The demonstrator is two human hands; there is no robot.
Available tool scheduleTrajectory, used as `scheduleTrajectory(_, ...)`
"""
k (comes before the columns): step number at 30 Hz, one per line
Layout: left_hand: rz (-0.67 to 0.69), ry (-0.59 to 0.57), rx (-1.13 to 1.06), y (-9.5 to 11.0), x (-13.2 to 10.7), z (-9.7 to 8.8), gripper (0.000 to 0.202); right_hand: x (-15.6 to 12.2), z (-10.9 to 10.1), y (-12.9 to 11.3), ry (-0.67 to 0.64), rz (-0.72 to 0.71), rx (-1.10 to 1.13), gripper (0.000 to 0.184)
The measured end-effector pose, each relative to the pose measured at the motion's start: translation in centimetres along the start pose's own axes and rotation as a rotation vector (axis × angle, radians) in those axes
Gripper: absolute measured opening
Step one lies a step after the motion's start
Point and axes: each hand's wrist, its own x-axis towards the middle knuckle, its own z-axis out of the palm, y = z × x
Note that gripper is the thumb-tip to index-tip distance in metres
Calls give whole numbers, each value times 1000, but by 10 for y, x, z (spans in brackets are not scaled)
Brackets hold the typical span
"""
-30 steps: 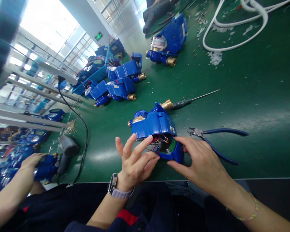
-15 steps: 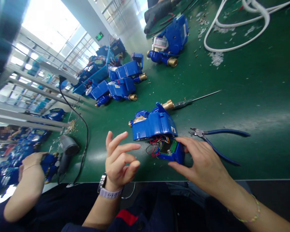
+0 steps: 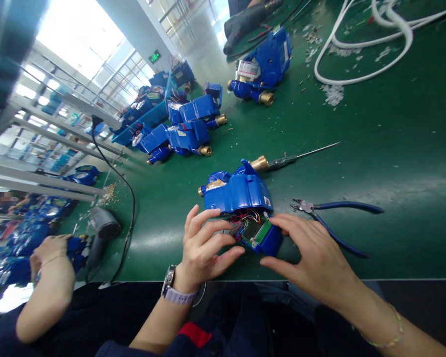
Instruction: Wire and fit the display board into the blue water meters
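Note:
A blue water meter (image 3: 238, 192) with brass ends lies on the bench in front of me. Its blue cover (image 3: 273, 241) is swung out toward me, with a green circuit board (image 3: 255, 232) and display inside. Thin coloured wires (image 3: 245, 216) run between cover and body. My right hand (image 3: 310, 248) holds the cover's right side, index finger at the board's top corner and thumb low near its front. My left hand (image 3: 210, 243) is at the wires and the board's left side, fingers stretched out and apart; whether its fingertips touch the wires, I cannot tell.
Pliers (image 3: 334, 213) with blue handles lie right of the meter, and a thin spike tool (image 3: 301, 157) behind it. More blue meters (image 3: 193, 124) stand farther back. A heat gun (image 3: 104, 228) is at left, near a co-worker's hand (image 3: 52, 248). White cable (image 3: 367, 79) loops at back right.
My left hand has moved right, from beside the meter to the wires and board. The board now sits a little flatter, showing more of its display. My right hand stays on the cover.

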Motion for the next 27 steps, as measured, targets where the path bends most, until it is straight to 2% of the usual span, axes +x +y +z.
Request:
scheduleTrajectory(3, -12, 23, -15, 3, -4, 0, 22, -1, -3, 0, 2, -43, 55, 44)
scheduleTrajectory(8, -133, 12, -194, 8, -19, 1, 43, -1, -6, -1, -34, -88, 111, 32)
scheduleTrajectory(12, -314, -63, -224, 7, -32, 6, 48, -2, -7, -1, -69, -120, 130, 33)
scheduleTrajectory(16, -574, -181, -287, 9, -39, 11, 58, -5, -6, -1, -179, -203, 119, 37)
scheduleTrajectory(21, -837, -243, -629, 17, -34, 11, 30, -5, -6, -4, -282, -295, 88, 42)
scheduleTrajectory(24, -884, -237, -811, 20, -30, 10, 27, -4, -8, -6, -281, -317, 98, 43)
scheduleTrajectory(27, -900, -208, -875, 18, -30, 11, 29, -3, -10, -6, -257, -341, 114, 41)
